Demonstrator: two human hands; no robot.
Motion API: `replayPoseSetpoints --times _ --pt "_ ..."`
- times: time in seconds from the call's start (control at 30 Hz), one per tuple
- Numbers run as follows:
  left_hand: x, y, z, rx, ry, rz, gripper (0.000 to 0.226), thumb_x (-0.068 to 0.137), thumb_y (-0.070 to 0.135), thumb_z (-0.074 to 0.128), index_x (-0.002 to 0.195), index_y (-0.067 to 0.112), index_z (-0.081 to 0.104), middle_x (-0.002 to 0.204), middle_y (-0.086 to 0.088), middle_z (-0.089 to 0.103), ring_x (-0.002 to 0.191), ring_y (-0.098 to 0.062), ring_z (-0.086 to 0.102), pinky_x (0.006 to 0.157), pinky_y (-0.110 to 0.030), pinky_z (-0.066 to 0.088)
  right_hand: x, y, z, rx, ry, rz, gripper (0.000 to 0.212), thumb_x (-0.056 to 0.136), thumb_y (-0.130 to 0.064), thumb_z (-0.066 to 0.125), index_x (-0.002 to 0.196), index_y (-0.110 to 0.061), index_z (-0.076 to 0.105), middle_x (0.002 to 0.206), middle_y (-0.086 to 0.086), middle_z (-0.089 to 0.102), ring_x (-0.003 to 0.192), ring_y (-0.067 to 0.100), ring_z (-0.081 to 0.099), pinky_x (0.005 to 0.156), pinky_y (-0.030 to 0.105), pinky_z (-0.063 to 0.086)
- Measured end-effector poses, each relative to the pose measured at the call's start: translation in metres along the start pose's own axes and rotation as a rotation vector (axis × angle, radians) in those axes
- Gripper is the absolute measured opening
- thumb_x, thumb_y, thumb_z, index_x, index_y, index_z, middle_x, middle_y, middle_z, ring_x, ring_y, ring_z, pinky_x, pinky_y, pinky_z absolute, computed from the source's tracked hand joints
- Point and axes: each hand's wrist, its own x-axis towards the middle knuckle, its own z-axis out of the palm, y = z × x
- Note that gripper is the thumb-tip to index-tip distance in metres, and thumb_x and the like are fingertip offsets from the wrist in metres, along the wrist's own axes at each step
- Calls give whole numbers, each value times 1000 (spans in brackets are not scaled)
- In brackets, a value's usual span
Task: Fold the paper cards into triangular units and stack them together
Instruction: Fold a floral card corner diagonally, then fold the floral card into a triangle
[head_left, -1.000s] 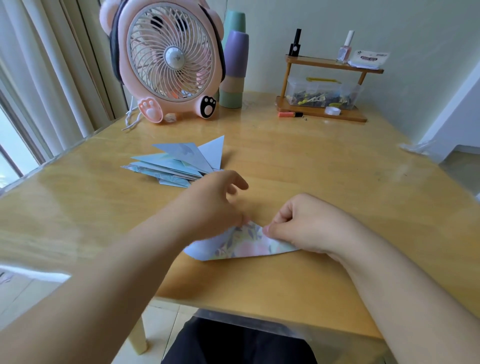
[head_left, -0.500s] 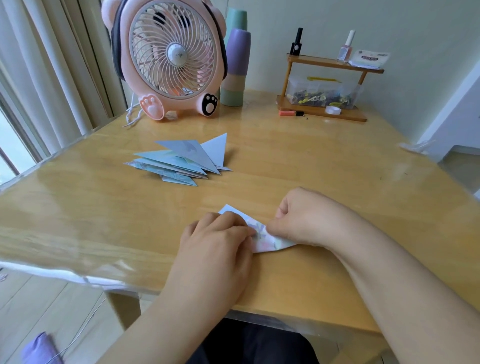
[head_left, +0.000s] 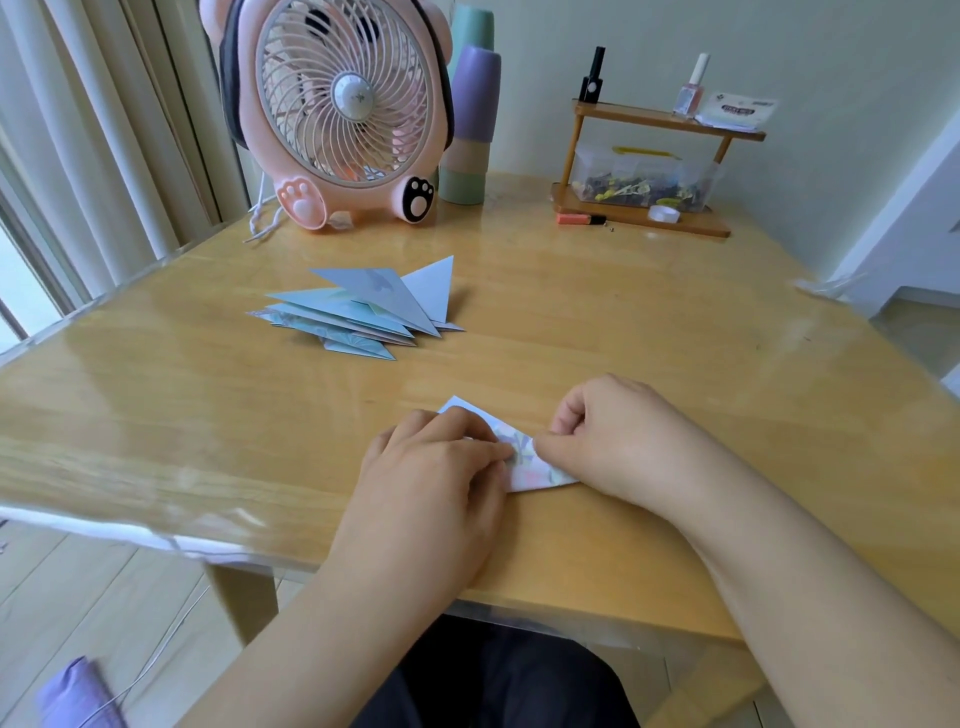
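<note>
Now the left hand (head_left: 441, 467) presses its fingers flat on the paper card (head_left: 524, 462) to pin it to the worktop (head_left: 649, 322); the right hand (head_left: 602, 441) seemingly pinches its edge, likely creasing; the folded stack (head_left: 363, 312) waits well apart.

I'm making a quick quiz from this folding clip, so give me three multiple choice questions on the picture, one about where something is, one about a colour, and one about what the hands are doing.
1. Where does the pile of folded triangles lie?
A. On the table between the fan and the hands
B. On the wooden shelf
C. On the floor

2. What colour is the body of the fan?
A. Green
B. Pink
C. Black

3. What are the hands doing with the patterned paper card?
A. Both hover clear of it
B. Both are down on it on the table
C. One lifts it into the air

Answers:
1. A, the pile sits on the table in front of the fan, beyond the hands.
2. B, its casing and paw feet are pink.
3. B, the left hand and the right hand both rest on the card, which lies flat.
</note>
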Motion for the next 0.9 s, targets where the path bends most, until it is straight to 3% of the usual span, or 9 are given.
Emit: replayPoseSetpoints --times 0.07,0.17,0.3,0.4,0.7,0.9 --pt "1 -1 1 -17 -3 -12 23 79 25 53 83 29 76 84 17 65 77 -16 57 67 -31 37 -8 7 3 75 97 -108 12 79 -30 68 73 -24 60 74 -13 50 67 2 46 58 16 34" --pt "1 -2 2 -12 9 2 29 80 31 47 81 29 76 83 17 64 77 -16 57 66 -30 36 -22 10 11 170 99 -281 19 81 -23 68 66 -30 59 77 -10 54 73 -1 50 63 8 37" --pt "0 -1 2 -18 23 13 34 78 35 42 75 29 75 81 17 63 76 -17 58 65 -29 33 -31 11 22 135 122 -333 26 83 -19 63 64 -34 54 78 -11 54 80 -7 49 69 7 38" --pt "1 1 1 0 24 1 23 77 29 52 78 29 76 80 16 64 76 -18 58 64 -30 33 -35 10 22 104 117 -368 19 82 -18 63 67 -28 58 77 -10 54 75 -2 49 71 11 39" --pt "0 0 1 -11 -23 -42 23 76 24 56 85 27 77 86 15 65 84 -18 57 71 -31 32 -33 3 27 83 202 -220 12 73 -21 59 63 -16 61 69 -6 53 66 10 50 63 25 43" --pt "0 0 0 -34 -42 -49 28 79 24 51 89 28 77 89 17 64 85 -14 53 74 -31 34 -31 31 14 78 266 -99 13 71 -14 63 58 -15 60 64 -6 51 57 7 46 54 16 35"
